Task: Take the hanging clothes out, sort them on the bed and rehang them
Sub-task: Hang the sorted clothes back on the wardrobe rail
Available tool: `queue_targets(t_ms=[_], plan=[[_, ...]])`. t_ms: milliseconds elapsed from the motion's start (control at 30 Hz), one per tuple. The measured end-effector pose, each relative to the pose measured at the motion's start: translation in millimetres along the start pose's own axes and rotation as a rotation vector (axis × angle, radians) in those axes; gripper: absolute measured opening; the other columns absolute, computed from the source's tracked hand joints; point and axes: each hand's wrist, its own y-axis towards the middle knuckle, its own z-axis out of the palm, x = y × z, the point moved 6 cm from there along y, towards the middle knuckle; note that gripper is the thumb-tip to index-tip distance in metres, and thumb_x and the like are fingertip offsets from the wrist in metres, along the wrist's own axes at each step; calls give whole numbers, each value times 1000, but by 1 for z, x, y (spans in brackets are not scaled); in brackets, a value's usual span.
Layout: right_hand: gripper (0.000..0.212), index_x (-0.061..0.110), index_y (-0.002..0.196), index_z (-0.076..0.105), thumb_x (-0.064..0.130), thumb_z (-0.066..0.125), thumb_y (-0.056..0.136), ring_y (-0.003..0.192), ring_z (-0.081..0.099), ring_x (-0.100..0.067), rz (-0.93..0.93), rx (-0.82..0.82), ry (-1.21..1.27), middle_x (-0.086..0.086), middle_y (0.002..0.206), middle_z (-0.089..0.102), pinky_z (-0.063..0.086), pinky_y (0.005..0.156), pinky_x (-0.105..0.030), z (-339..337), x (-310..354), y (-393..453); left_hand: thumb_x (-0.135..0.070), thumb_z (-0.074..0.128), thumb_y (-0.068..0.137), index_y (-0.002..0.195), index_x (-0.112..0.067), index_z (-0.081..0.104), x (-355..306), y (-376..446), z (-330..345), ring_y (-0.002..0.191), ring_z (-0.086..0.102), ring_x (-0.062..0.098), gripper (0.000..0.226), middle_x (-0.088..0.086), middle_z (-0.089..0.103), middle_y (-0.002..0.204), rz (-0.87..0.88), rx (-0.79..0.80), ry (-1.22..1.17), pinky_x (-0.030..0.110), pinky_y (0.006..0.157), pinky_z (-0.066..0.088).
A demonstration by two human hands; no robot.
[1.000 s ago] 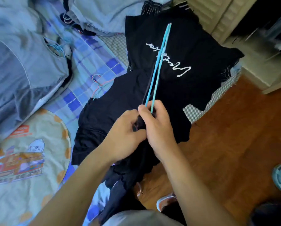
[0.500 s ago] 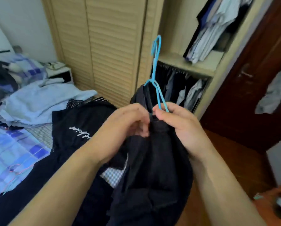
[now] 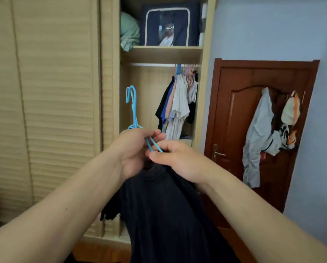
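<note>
Both hands raised in front of the open wardrobe (image 3: 111,111). Left hand (image 3: 132,150) curled around the neck of the blue hanger (image 3: 134,109), fingers closed over the wire where the shoulders fork. Right hand (image 3: 179,160) pinches the hanger's right shoulder wire together with the collar of the dark shirt (image 3: 162,211), thumb on top. The two hands are touching, or very nearly.

Hanger hook points upward, tilted slightly left, free of any rail. Shirt hangs straight down from the hands, collar bunched just under them; lower hem out of view.

Behind: wardrobe rail (image 3: 151,64) with hung clothes (image 3: 178,99) bunched at its right end, left stretch of the rail bare. Shelf above carries a dark storage box (image 3: 169,25) and a folded pale green bundle (image 3: 128,33) beside it. Slatted wardrobe door (image 3: 45,92) at left. Brown room door (image 3: 240,103) at right with garments (image 3: 261,133) hung on it.
</note>
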Motion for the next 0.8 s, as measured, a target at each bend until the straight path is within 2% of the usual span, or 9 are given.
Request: queue_targets(t_ms=[67, 133, 233, 367, 467, 533, 667, 767, 800], plan=[[19, 10, 102, 74, 24, 65, 96, 105, 64, -11, 7, 0, -39, 0, 107, 68, 46, 102, -33, -18, -1, 38, -11, 47, 103, 112, -3, 63, -15, 39, 2, 97, 73, 24, 21, 9, 77, 101, 16, 46, 32, 39, 87, 58], [19, 14, 102, 77, 26, 62, 98, 115, 58, -5, 17, 2, -98, 9, 118, 63, 41, 108, -30, -41, -3, 74, -10, 46, 104, 117, -1, 63, -31, 78, 7, 103, 71, 24, 24, 10, 77, 103, 33, 99, 78, 40, 102, 52], [25, 29, 111, 75, 40, 56, 99, 127, 48, -1, 48, -33, -212, 21, 137, 54, 31, 117, -35, -71, -13, 122, -13, 44, 106, 119, -2, 60, -47, 137, 16, 89, 73, 18, 23, 7, 78, 99, 55, 138, 116, 30, 83, 56], [18, 33, 108, 72, 39, 57, 98, 109, 60, -11, 157, -142, -206, 9, 112, 68, 46, 105, -41, -102, -51, 170, -13, 38, 108, 104, -9, 56, -45, 217, 11, 103, 72, 24, 18, 9, 78, 98, 68, 78, 62, 39, 99, 52], [18, 30, 108, 71, 37, 59, 97, 105, 63, -11, 175, -107, -266, 9, 105, 70, 47, 104, -43, -109, -89, 214, -12, 41, 106, 104, -10, 55, -33, 279, -1, 101, 72, 23, 15, 9, 78, 97, 51, 47, 90, 40, 100, 52], [17, 28, 102, 73, 36, 59, 96, 102, 65, -13, 175, -99, -252, 7, 100, 72, 49, 102, -45, -113, -114, 249, -11, 43, 104, 104, -11, 56, -31, 324, -11, 91, 72, 21, 13, 9, 79, 94, 42, 41, 139, 37, 91, 54], [18, 20, 99, 76, 27, 61, 94, 102, 69, -19, 127, -114, -115, -2, 100, 75, 51, 102, -47, -136, -139, 328, -11, 48, 100, 106, -5, 60, -52, 409, -25, 56, 65, 11, 15, 9, 78, 92, 80, 2, 278, 24, 51, 50], [26, 8, 101, 73, 22, 60, 84, 104, 69, -30, 101, -72, -79, -16, 104, 72, 52, 96, -49, -149, -137, 391, -16, 54, 97, 90, -8, 65, -78, 461, -30, 58, 63, 12, 15, 10, 76, 91, 129, 6, 384, 21, 51, 50], [28, 6, 96, 71, 23, 59, 77, 99, 68, -32, 92, -67, -79, -16, 99, 71, 54, 88, -48, -153, -136, 413, -19, 55, 97, 91, -8, 67, -87, 478, -31, 60, 63, 12, 17, 9, 75, 87, 162, 4, 393, 21, 50, 51]])
